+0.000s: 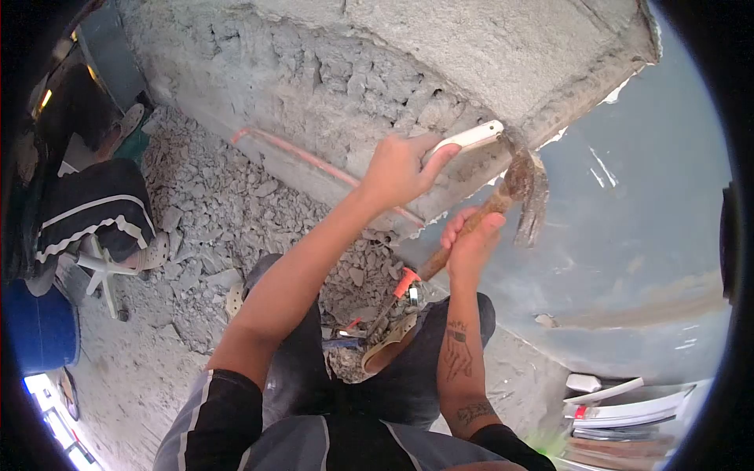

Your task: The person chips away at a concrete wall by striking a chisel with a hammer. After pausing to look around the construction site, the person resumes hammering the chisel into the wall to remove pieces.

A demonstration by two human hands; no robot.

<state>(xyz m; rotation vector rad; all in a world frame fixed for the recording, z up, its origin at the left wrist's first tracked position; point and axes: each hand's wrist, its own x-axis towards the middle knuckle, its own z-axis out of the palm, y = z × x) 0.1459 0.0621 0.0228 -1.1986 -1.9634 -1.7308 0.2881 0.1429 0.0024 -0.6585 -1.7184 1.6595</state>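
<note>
My left hand (400, 170) is wrapped round a white-handled tool (475, 136), whose far end points at the broken edge of the concrete (369, 78). Lower right of it, my right hand (473, 239) grips the wooden handle of a claw hammer (528, 184). The rusty hammer head is up beside the end of the white handle; whether they touch I cannot tell. Any blade on the white-handled tool is hidden or too small to make out.
Broken rubble (204, 188) covers the floor on the left. A pinkish pipe (314, 161) runs along the concrete. An orange-handled tool (407, 281) lies between my legs. Another person's striped clothing (102, 208) shows at left, near a blue barrel (39, 326). Strips (628, 412) lie lower right.
</note>
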